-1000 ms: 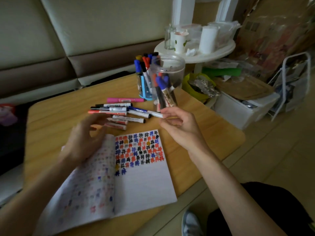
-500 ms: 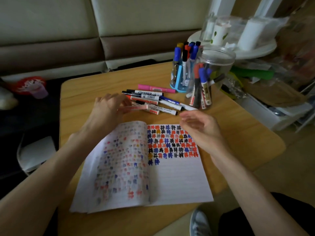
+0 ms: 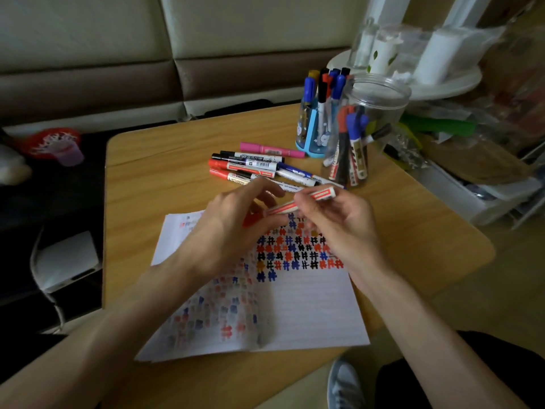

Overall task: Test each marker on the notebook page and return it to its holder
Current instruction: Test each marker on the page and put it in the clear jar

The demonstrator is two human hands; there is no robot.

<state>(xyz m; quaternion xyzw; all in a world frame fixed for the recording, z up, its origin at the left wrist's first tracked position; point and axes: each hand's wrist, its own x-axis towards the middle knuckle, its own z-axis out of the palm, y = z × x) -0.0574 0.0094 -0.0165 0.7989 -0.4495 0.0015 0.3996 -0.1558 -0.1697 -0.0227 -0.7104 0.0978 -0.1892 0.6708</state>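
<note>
1. The left grip [image 3: 233, 230] curls its fingers round the red cap end of a red-and-white marker [image 3: 322, 195]
2. The right grip [image 3: 345, 228] pinches the same marker's white barrel, whose far end juts out past the thumb
3. The marker is held between both grips, just above the open notebook [image 3: 309, 308] lying beneath them
4. Beyond the grips, loose markers [image 3: 253, 166] lie on the worktop [image 3: 159, 178]; farther right stand a blue holder [image 3: 309, 137] and a clear jar [image 3: 380, 113], both holding markers
</note>
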